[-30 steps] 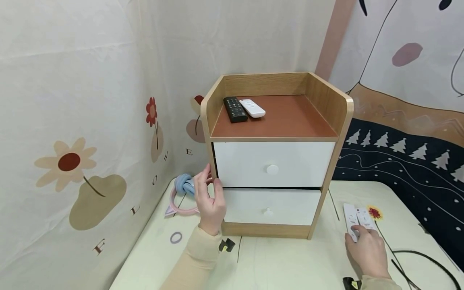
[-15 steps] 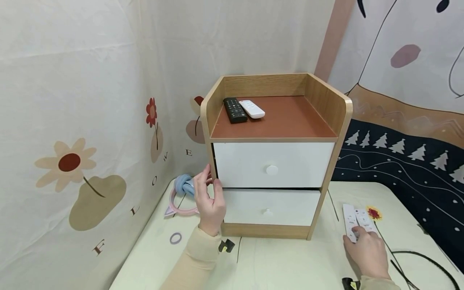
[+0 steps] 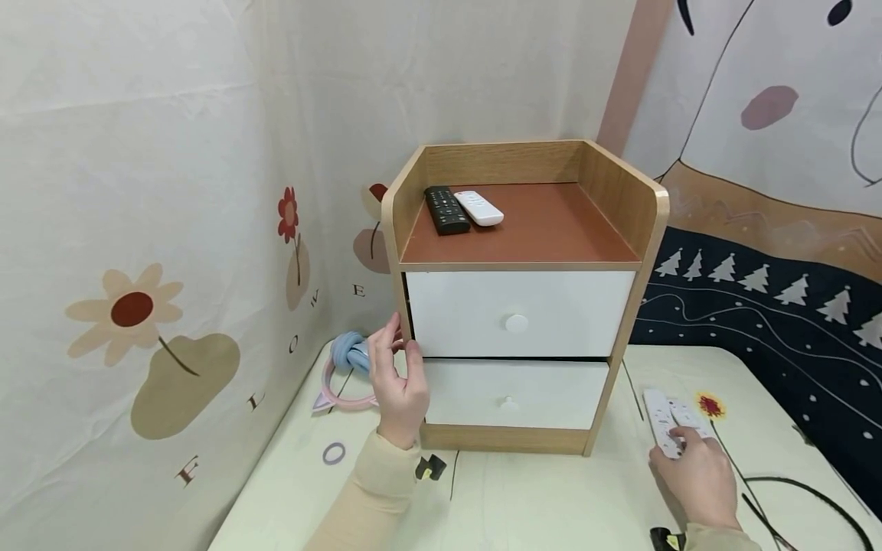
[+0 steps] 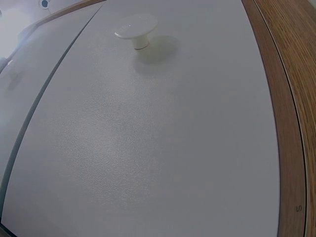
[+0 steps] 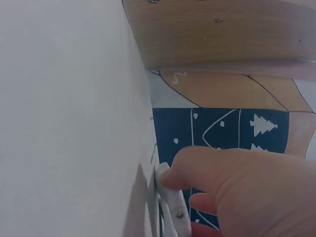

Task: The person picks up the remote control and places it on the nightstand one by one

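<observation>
Far left: a pale wall cloth (image 3: pixel 138 191) printed with flowers and letters.

Next, on the cream table (image 3: pixel 524 490): a pink headband (image 3: pixel 354 402) with a blue knot (image 3: pixel 349 348) at its top, partly behind the left hand (image 3: pixel 401 386). Nearer me, one purple ring (image 3: pixel 334 462).

Left hand, in a beige sleeve (image 3: pixel 365 490): raised against the cabinet's left side, thumb and forefinger extended and spread apart, thumb by the front edge; the other fingers are partly hidden.

Centre: one wooden cabinet (image 3: pixel 506 439), upright on the table. On its brown shelf (image 3: pixel 544 237), a black remote (image 3: pixel 447 211) and, just beside it, a small white remote (image 3: pixel 478 207). Below, a white upper drawer (image 3: pixel 468 314) and a white lower drawer (image 3: pixel 468 390), each with a round white knob; a dark gap runs between them.

Right of the cabinet, well apart from it: a left white remote (image 3: pixel 660 419) and a right white remote (image 3: pixel 684 413), side by side on the table.

Right hand (image 3: pixel 699 474): pinching the near end of the left white remote between thumb and fingertips.

Just beyond, a flower print (image 3: pixel 710 405); far right, a dark cloth (image 3: pixel 751 306) with white trees.
</observation>
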Tool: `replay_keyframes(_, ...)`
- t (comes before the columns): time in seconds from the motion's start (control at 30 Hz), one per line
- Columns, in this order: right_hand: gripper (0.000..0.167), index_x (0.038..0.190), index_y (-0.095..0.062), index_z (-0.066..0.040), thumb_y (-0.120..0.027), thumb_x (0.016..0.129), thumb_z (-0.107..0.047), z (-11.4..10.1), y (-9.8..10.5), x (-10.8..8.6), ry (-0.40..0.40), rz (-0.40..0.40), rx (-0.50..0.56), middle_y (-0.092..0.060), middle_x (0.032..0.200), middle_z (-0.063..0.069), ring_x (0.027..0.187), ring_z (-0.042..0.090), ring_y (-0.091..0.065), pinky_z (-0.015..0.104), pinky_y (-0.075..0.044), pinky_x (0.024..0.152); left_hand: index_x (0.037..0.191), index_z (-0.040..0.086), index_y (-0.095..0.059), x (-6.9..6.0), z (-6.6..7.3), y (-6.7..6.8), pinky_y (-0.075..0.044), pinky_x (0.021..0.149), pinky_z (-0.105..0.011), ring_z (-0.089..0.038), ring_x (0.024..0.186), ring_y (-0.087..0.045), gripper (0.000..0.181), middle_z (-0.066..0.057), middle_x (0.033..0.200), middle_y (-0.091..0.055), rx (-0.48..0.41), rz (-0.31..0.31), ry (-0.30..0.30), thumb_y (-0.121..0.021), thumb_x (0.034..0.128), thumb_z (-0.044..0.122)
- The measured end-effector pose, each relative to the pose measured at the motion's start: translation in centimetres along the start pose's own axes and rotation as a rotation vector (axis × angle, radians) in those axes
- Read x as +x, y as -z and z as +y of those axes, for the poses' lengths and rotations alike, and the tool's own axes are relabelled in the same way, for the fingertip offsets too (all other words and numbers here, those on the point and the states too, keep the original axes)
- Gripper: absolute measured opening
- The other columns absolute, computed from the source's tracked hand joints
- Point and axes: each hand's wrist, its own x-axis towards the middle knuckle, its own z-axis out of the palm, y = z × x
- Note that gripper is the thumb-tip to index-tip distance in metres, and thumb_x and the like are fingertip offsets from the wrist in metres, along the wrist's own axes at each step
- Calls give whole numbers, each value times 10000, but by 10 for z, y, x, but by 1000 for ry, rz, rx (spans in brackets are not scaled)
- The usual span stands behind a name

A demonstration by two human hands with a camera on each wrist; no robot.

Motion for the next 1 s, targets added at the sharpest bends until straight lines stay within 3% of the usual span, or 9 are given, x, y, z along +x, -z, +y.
replay_keyframes(0.4,603,1251,-690,108,-848,821,-284,-9,1,-1,-17,32,55,-711,1162,374,1020,502,-677,545,-502,760,1545,-26,-545,1,1,0,-494,1044,-259,-289,1159,-584,496,-274,1292,-577,-6,4,-10,-558,1051,-62)
replay_keyframes(0.67,597,1270,-695,88,-849,829,-286,-13,-2,-2,-38,28,69,-703,1199,375,1071,522,-660,602,-514,815,1547,-23,-551,0,-1,-1,-500,1033,-250,-313,1131,-587,519,-267,1279,-593,-5,14,-41,-563,1034,-102)
replay_keyframes(1.0,567,1261,-708,58,-849,844,-298,-27,8,-7,-37,44,120,-682,1236,378,1087,515,-652,602,-509,844,1525,-42,-558,2,1,-1,-494,1034,-231,-329,1131,-590,488,-282,1273,-585,-7,16,-37,-569,1038,-72)
